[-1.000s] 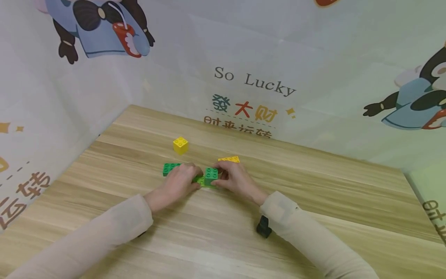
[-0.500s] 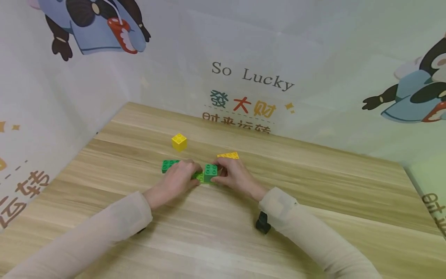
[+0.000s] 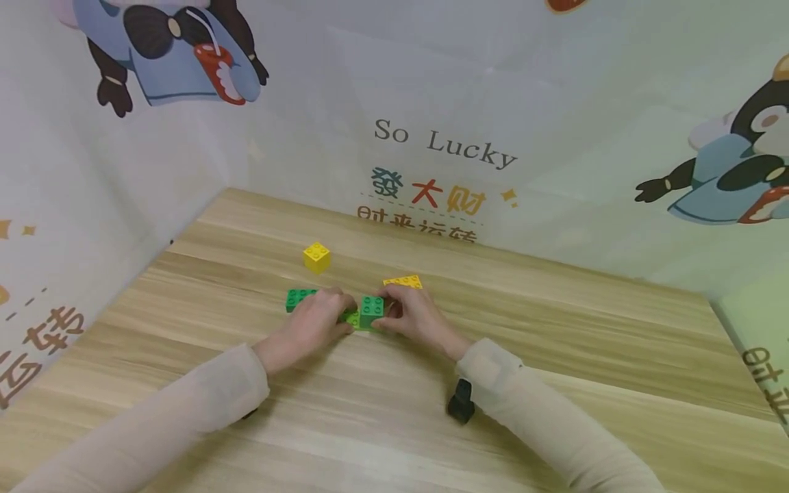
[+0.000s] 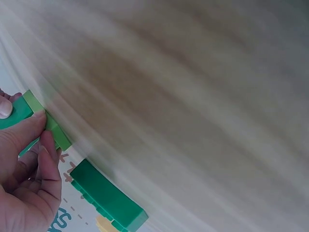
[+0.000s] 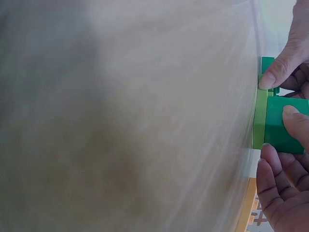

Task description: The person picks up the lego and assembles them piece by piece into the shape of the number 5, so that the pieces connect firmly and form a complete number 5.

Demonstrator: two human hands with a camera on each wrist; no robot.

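In the head view my left hand point(image 3: 314, 320) pinches the left part of a light green building brick point(image 3: 353, 320), thumb at its near side. The light green brick point(image 4: 58, 130) is thin and lies low in the left wrist view. My right hand point(image 3: 418, 318) grips a darker green square brick point(image 3: 372, 312) between thumb and fingers. That square brick point(image 5: 282, 124) stands on the right end of the light green one, flush against it in the right wrist view. Part of the light green brick is hidden under the left fingers.
A long dark green brick point(image 3: 299, 300) lies just left of the left hand. Farther back stands a yellow square brick point(image 3: 317, 259). Behind the right hand lies a yellow studded brick point(image 3: 403, 281), partly covered. A printed cloth point(image 3: 444, 82) rises behind the wooden table point(image 3: 585, 329).
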